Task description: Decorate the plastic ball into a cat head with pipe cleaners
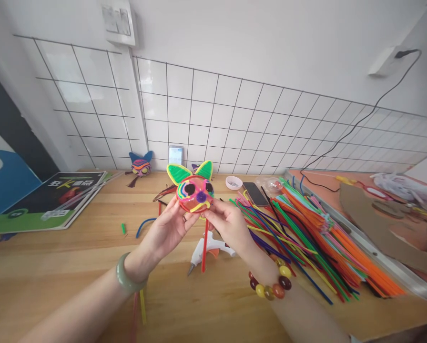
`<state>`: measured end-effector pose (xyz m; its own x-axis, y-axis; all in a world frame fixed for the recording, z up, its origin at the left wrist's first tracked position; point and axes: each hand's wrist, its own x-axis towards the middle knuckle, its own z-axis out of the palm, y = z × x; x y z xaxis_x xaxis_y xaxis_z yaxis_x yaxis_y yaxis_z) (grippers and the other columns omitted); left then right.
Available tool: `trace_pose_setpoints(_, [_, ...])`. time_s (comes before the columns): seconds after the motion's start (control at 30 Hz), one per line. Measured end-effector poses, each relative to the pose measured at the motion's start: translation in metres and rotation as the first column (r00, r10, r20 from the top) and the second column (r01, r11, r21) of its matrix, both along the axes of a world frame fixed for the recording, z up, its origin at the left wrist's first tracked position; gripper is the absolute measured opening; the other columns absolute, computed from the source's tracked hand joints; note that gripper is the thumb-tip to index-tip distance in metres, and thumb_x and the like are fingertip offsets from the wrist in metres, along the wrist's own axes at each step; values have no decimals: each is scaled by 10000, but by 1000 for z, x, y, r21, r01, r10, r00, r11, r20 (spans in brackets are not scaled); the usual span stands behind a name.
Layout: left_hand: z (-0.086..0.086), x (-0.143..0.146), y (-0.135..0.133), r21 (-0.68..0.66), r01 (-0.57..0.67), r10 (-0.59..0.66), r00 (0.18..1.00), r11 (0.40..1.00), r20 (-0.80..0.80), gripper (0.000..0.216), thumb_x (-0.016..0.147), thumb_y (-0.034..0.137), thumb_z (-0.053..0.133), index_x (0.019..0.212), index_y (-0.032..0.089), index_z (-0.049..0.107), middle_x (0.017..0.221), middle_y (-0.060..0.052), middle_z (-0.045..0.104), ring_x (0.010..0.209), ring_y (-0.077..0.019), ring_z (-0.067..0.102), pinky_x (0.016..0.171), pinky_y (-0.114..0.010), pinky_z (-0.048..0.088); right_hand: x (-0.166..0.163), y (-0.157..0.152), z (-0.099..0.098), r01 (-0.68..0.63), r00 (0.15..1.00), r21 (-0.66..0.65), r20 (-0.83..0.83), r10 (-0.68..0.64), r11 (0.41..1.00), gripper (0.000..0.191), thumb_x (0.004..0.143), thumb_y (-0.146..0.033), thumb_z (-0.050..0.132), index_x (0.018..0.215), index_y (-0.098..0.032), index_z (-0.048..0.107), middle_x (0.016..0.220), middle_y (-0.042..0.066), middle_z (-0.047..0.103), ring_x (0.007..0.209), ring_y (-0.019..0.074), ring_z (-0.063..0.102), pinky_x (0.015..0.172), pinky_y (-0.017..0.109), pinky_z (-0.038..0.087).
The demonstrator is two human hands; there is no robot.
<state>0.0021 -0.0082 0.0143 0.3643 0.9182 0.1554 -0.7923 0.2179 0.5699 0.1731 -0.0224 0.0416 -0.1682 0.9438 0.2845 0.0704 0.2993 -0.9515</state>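
Observation:
Above the wooden table I hold a pipe-cleaner animal face. It has green ears edged in yellow, dark round eyes, a purple nose and a reddish round body. My left hand supports it from the lower left, fingers closed on its edge. At its lower right, the fingers of my right hand grip the rim. A red pipe cleaner hangs below the face, close to the right fingers; whether they pinch it is hidden. Beneath, a white glue gun lies on the table, partly behind that red stem.
Many coloured pipe cleaners spread over the table's right side. Behind them lie a phone and a small pink bowl. A finished blue-eared face leans at the wall. A magazine lies left, cardboard right.

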Motion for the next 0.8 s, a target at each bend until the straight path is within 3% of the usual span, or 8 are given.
trace_pose_setpoints(0.17, [-10,-2,7,-71,3,-4,1000,997,-18,487,989,210,535,1469,236,457,1275,-86,704,1152,-189,677,1020,-322,531,2,5,-7,-63,998,-39,17,64,997,204,828,-289,640,994,-178,678,721,-25,612,570,113,557,554,247,503])
trace_pose_setpoints(0.47, [-19,-9,16,43,70,-70,998,997,-3,501,955,205,596,1438,285,488,1216,-48,737,1127,-184,692,993,-303,543,2,4,-8,-64,994,-18,89,65,998,271,848,-327,664,1072,-177,685,798,12,691,669,149,637,641,281,543])
trace_pose_setpoints(0.63, [-22,-10,18,31,59,-59,998,998,-5,487,958,184,592,1421,306,500,1222,-33,737,1108,-165,698,978,-293,547,0,4,-7,-133,991,-45,18,133,990,260,839,-358,675,1040,-194,683,877,35,728,693,155,661,682,304,569])
trace_pose_setpoints(0.8, [-23,-10,18,33,75,-75,997,997,8,452,959,207,604,1396,287,523,1194,-40,744,1062,-161,710,952,-287,558,-2,4,-8,-135,991,-78,3,136,988,343,833,-346,680,1135,-185,660,917,51,748,682,150,668,692,302,574])
